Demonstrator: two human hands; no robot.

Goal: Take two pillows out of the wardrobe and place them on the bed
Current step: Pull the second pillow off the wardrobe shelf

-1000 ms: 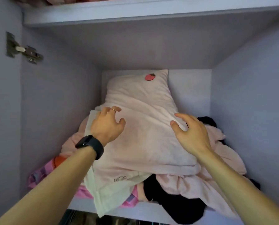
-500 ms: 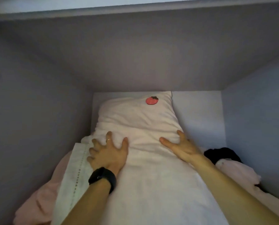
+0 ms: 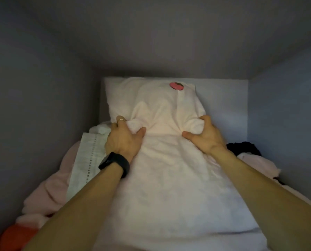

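Note:
A long pale pink pillow (image 3: 167, 169) with a small strawberry patch (image 3: 176, 86) near its far end lies on a heap of clothes inside the wardrobe compartment. My left hand (image 3: 123, 139), with a ring and a black watch on the wrist, is clenched on a fold of the pillow's fabric at its left side. My right hand (image 3: 204, 135) grips a bunch of the same fabric at the right side. Both hands hold it about two thirds of the way back. A second pillow is not visible.
A white embroidered cloth (image 3: 86, 160) and pink fleece (image 3: 49, 194) lie under the pillow on the left, with something orange (image 3: 15, 238) at the lower left. Black clothing (image 3: 244, 148) sits at the right. Grey wardrobe walls (image 3: 33, 115) and a shelf overhead close in tightly.
The camera has moved deeper into the compartment. Both hands, flat on the pillow before, have slid farther back and closed on its fabric, which now bunches up between them.

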